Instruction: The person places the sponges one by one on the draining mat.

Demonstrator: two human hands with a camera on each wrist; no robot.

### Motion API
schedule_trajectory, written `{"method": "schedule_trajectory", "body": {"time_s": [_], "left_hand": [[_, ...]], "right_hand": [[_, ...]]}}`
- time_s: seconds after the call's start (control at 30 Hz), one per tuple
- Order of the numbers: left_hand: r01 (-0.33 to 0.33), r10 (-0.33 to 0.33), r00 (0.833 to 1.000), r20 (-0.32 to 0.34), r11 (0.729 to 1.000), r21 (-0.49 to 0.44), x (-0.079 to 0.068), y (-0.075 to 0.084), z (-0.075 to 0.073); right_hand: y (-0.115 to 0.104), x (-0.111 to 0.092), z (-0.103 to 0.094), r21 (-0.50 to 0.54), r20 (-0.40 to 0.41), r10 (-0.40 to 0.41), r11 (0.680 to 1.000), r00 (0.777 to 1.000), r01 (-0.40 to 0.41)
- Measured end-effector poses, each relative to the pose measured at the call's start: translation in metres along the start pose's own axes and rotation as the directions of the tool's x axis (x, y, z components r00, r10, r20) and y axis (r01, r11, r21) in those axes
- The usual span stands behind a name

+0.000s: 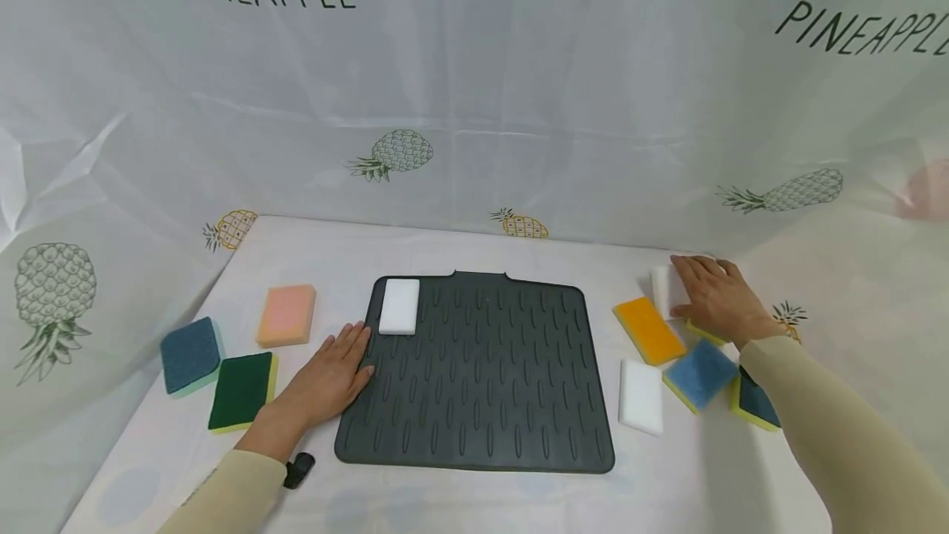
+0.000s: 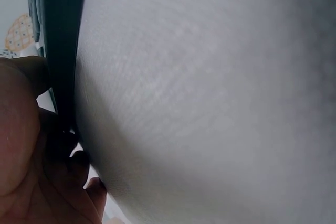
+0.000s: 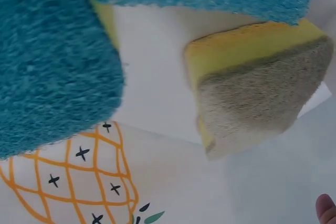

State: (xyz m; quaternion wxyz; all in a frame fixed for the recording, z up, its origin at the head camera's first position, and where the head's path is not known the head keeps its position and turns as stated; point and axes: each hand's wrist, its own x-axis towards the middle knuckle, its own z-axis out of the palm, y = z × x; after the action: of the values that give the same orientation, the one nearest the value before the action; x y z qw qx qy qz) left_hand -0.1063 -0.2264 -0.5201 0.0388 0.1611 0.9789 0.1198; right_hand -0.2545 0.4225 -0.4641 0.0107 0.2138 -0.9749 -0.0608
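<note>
My left hand (image 1: 326,377) rests at the left edge of a dark ribbed mat (image 1: 482,386), fingers fairly straight. The left wrist view shows that hand's fingers (image 2: 68,166) beside the dark edge. A white sponge (image 1: 399,306) lies on the mat's back left corner. At the back right, my right hand (image 1: 715,299) reaches over another white sponge (image 1: 661,291), covering part of it; its fingers look extended. Under the palm is a yellow sponge with a greyish scouring side (image 3: 257,93). Only one fingertip (image 3: 325,208) shows in the right wrist view.
Right of the mat lie an orange sponge (image 1: 649,330), a white one (image 1: 641,396), a blue one (image 1: 701,373) and a dark green-blue one (image 1: 754,402). Left are a peach sponge (image 1: 287,316), a dark blue one (image 1: 191,355) and a green one (image 1: 240,390). A pineapple-print sheet (image 1: 474,105) hangs behind.
</note>
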Motion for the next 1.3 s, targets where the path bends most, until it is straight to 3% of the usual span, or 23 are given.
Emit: {"method": "schedule_trajectory", "body": {"time_s": [0.17, 0.57, 0.8, 0.93, 1.3], "left_hand": [[-0.006, 0.006, 1.0, -0.011, 1.0, -0.004, 0.0, -0.001, 0.0], [-0.007, 0.007, 1.0, -0.001, 1.0, -0.011, 0.0, 0.001, -0.001], [-0.006, 0.006, 1.0, 0.007, 1.0, 0.002, -0.002, 0.002, -0.003], [-0.01, 0.01, 1.0, 0.006, 1.0, 0.007, -0.003, 0.002, -0.004], [-0.027, 0.027, 1.0, -0.006, 0.999, 0.023, -0.001, 0.0, -0.004]], "right_hand": [[0.003, -0.004, 0.003, -0.029, -0.052, -0.028, 0.999, 0.998, 0.027], [0.0, -0.009, 0.008, -0.066, -0.037, -0.039, 0.997, 0.999, 0.036], [-0.001, -0.003, 0.006, -0.14, -0.19, -0.047, 0.99, 0.981, 0.02], [-0.011, 0.003, 0.0, -0.166, -0.233, -0.039, 0.986, 0.972, 0.0], [-0.051, 0.023, -0.019, -0.161, -0.21, -0.034, 0.987, 0.977, -0.001]]}}
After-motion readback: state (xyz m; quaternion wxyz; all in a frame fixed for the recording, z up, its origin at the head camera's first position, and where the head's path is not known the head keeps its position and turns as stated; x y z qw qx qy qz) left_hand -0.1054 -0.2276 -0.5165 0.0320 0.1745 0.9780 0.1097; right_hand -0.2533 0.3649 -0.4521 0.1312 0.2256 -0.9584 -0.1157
